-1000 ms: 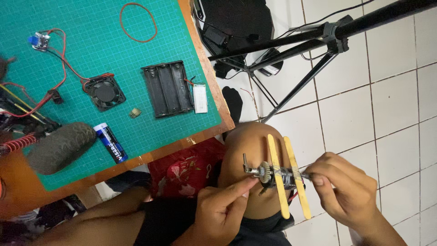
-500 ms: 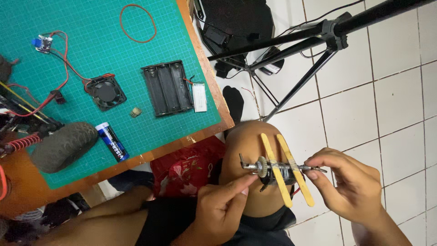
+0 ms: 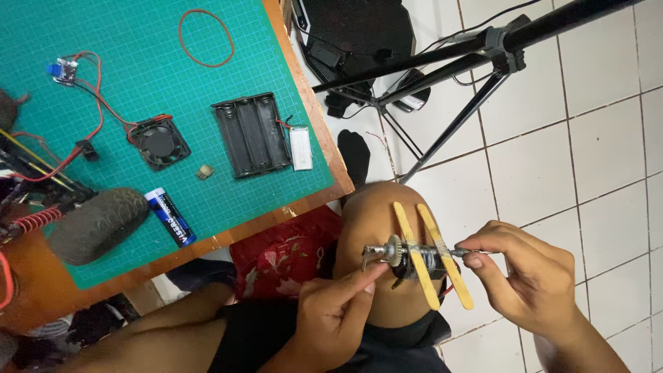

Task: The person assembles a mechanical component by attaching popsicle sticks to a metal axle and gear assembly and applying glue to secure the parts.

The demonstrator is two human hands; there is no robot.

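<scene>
A small metal motor assembly (image 3: pixel 414 257) with a shaft runs crosswise through 2 pale yellow craft sticks (image 3: pixel 431 254), held over the person's bent knee (image 3: pixel 376 214). At 10 o'clock from it, a green cutting mat (image 3: pixel 138 83) on a wooden table (image 3: pixel 304 90) holds a black 3-slot battery holder (image 3: pixel 252 135), a small black fan (image 3: pixel 160 141), a blue battery (image 3: pixel 170 217) and a red rubber band (image 3: pixel 206 38). A black tripod (image 3: pixel 449 76) stands at 12 o'clock. The left hand (image 3: pixel 331 321), at 7 o'clock, pinches the assembly's left end; the right hand (image 3: pixel 528 276), at 3 o'clock, pinches the shaft's right tip.
</scene>
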